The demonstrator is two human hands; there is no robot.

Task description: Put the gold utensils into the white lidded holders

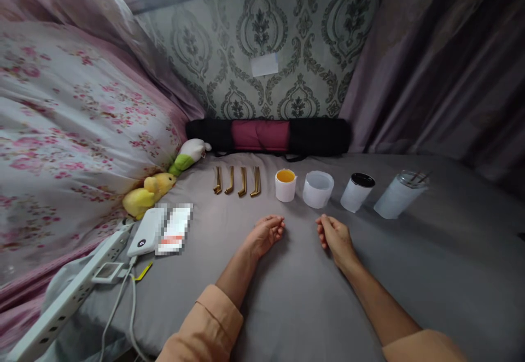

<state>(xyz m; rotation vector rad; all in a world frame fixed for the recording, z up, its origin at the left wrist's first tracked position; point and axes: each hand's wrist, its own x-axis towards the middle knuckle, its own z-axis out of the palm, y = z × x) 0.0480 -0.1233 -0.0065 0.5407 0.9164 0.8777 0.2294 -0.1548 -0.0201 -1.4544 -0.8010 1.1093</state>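
My left hand (267,234) rests on the grey sheet with its fingers curled in and nothing visible in them. Opposite it, my right hand (334,237) is also loosely closed, thumb against the forefinger, with no object showing. Just beyond them stand white-wrapped containers in a row: a cup with an orange inside (285,186), a wider translucent cup (318,190), a cup with a black top or inside (356,193) and a tall glass jar (397,197) holding a few thin sticks. To their left lie several gold-coloured bent rod bundles (243,181), side by side. Neither hand touches any of these.
At the left are a white power bank (148,231), a blurred packet (175,229), a power strip (77,291) with cables, and yellow and white-green plush toys (150,191). A black and maroon roll-shaped bag (262,136) lies along the patterned wall. Curtains hang both sides.
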